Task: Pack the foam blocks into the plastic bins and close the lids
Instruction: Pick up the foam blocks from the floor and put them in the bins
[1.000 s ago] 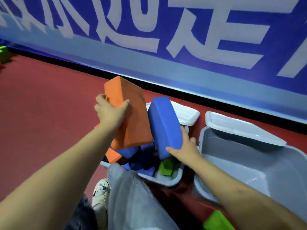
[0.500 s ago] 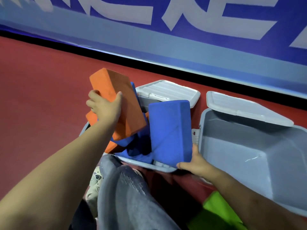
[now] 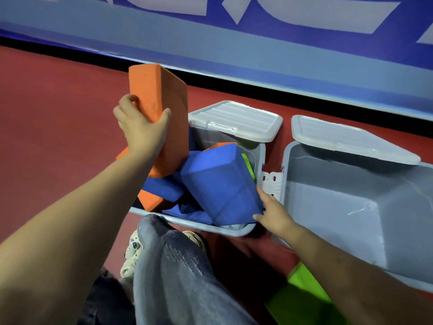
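Across the top of the frame runs that blue banner with white lettering, and below it the red floor fills the left side. Right side of the frame is your empty grey bin, lid flipped back toward the banner. Just left of it, frame center, sits the smaller bin, its lid also hinged open, and it's crammed with blue and orange foam blocks piled at all angles.

Your left hand is clamped on the big orange block, thumb on one face and fingers wrapped round the other, holding it nearly upright over the left end of the smaller bin. Your right hand is on the big blue block, fingers spread fairly straight against its lower right end, pressing rather than gripping; that block lies tilted on top of the pile.

Bottom center you've got your grey trouser knee and a pale shoe, and a green block lies on the floor at the bottom right.
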A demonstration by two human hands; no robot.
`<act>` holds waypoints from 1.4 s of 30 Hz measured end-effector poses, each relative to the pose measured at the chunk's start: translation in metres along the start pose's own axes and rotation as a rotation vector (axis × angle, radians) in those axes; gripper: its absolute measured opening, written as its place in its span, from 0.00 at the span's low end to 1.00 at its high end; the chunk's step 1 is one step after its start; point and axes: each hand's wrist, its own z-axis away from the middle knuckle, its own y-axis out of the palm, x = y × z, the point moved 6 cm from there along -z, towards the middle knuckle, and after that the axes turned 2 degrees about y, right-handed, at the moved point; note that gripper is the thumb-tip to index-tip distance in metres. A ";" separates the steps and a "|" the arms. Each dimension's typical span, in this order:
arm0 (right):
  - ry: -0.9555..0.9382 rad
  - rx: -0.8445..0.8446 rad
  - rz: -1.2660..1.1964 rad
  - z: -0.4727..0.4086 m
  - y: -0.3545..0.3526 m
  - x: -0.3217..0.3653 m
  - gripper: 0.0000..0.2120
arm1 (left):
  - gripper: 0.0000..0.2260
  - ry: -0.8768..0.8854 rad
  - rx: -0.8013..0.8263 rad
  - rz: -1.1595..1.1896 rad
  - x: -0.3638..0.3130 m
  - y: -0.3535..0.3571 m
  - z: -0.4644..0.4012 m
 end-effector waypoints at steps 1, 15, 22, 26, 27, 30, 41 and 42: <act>-0.002 -0.003 0.009 -0.003 0.002 0.004 0.43 | 0.30 0.050 0.014 -0.004 -0.003 0.001 -0.002; 0.160 -0.100 -0.369 -0.024 -0.036 0.052 0.33 | 0.32 0.343 0.974 -0.514 -0.015 0.091 0.028; 0.155 -0.148 -0.571 -0.002 -0.071 0.078 0.31 | 0.34 0.253 0.768 -0.250 -0.042 0.078 0.013; 0.201 -0.137 -0.589 0.022 -0.082 0.071 0.27 | 0.24 0.400 0.747 -0.086 -0.100 0.093 0.023; 0.227 -0.147 -0.609 0.028 -0.087 0.065 0.28 | 0.23 0.460 0.748 -0.045 -0.119 0.097 0.031; 0.267 -0.213 -0.695 0.053 -0.110 0.039 0.28 | 0.22 0.636 0.818 0.051 -0.176 0.114 0.077; 0.604 -0.679 -0.974 0.266 -0.108 -0.232 0.16 | 0.32 1.057 1.483 -0.171 -0.249 0.166 0.362; 0.673 -0.718 -0.995 0.287 -0.098 -0.259 0.17 | 0.31 1.017 1.525 -0.197 -0.250 0.171 0.381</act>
